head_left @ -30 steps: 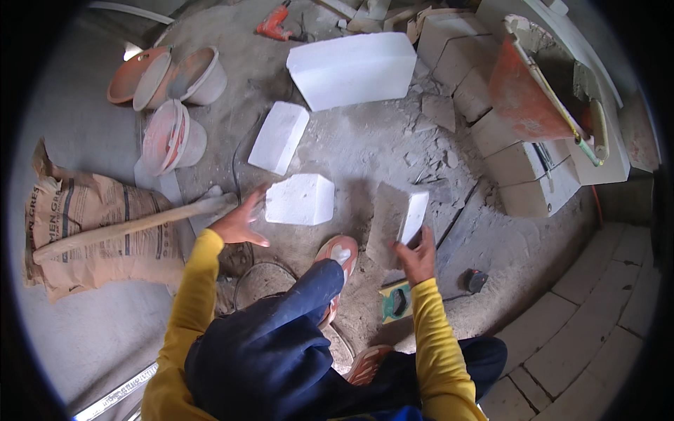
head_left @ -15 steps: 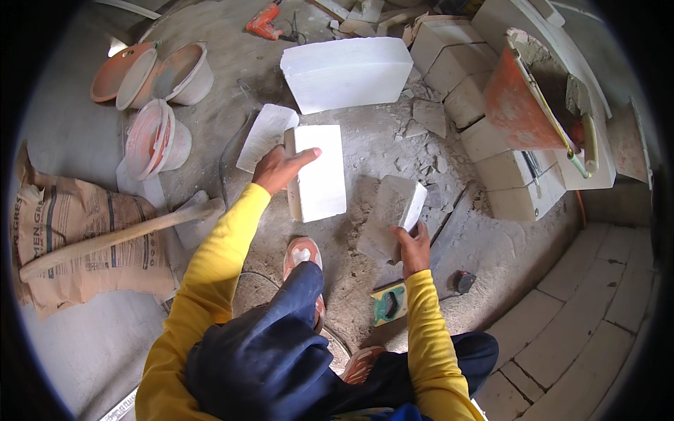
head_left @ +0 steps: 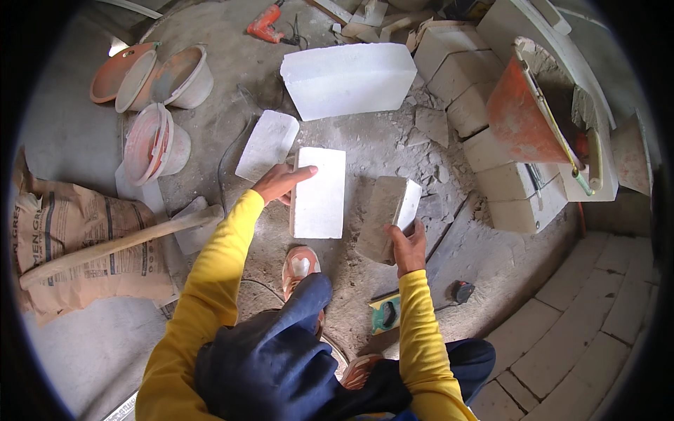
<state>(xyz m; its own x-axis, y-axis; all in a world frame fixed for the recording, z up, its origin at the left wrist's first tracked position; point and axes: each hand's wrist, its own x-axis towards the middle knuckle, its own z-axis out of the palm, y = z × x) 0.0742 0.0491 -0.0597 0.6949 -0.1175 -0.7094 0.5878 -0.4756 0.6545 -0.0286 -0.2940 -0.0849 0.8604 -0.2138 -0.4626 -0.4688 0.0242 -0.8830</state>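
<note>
My left hand [head_left: 278,184] is closed around the left edge of a white building block [head_left: 323,198], thumb on its bright upper face and fingers mostly hidden behind. To its right, my right hand [head_left: 407,248] grips a second, smaller block [head_left: 381,216] by its lower right corner. That one shows a dusty grey face and a narrow, brighter white side. A gap separates the two blocks. Beyond my left hand, a loose block piece [head_left: 268,146] lies on the floor, and a larger white block [head_left: 349,81] rests farther off.
At left are several buckets [head_left: 188,76] and a paper sack [head_left: 105,224] with a wooden handle [head_left: 119,247] across it. An orange bucket [head_left: 523,116] stands on stacked blocks [head_left: 523,179] at right. A tape measure [head_left: 461,291] lies near my right forearm; an orange power drill [head_left: 265,27] is far back.
The block in my left hand has come lower in the picture, nearer my foot. My right hand keeps its block at nearly the same place, slightly turned.
</note>
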